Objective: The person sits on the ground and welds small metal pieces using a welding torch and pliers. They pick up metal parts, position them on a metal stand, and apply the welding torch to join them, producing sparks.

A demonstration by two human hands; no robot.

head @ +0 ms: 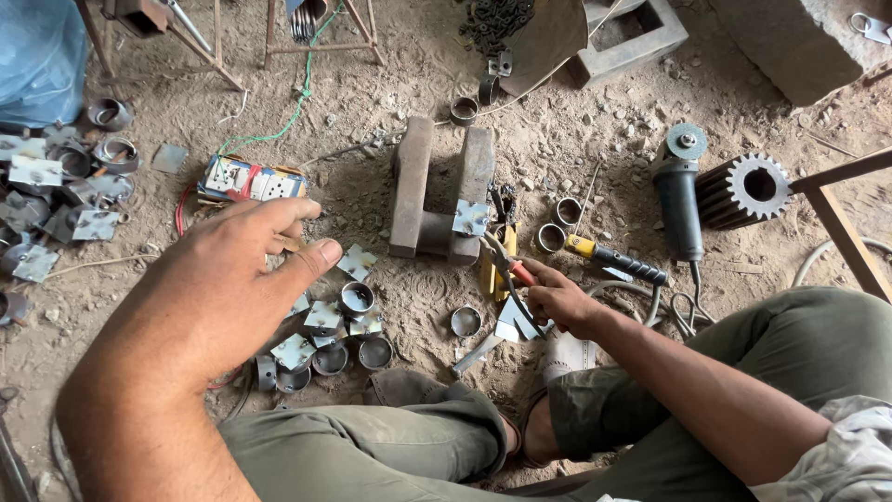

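Head view — right hand (557, 299) grips pliers (509, 270); left hand (243, 279) hovers open, empty, over metal rings (357, 297).

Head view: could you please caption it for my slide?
Left hand hovers over small metal rings and plates; right hand grips red-handled pliers beside rusty steel block.

The left hand (243, 279) is up close, fingers spread and open, over a pile of small metal rings and square plates (330, 330) on the dirt floor (576, 139). The right hand (557, 299) holds pliers (509, 270) with red handles. The pliers point at a square plate (471, 218) leaning on a rusty metal block (441, 191). A grinder (678, 191) and a big gear (748, 191) lie to the right. A socket box (251, 179) sits near the left hand.
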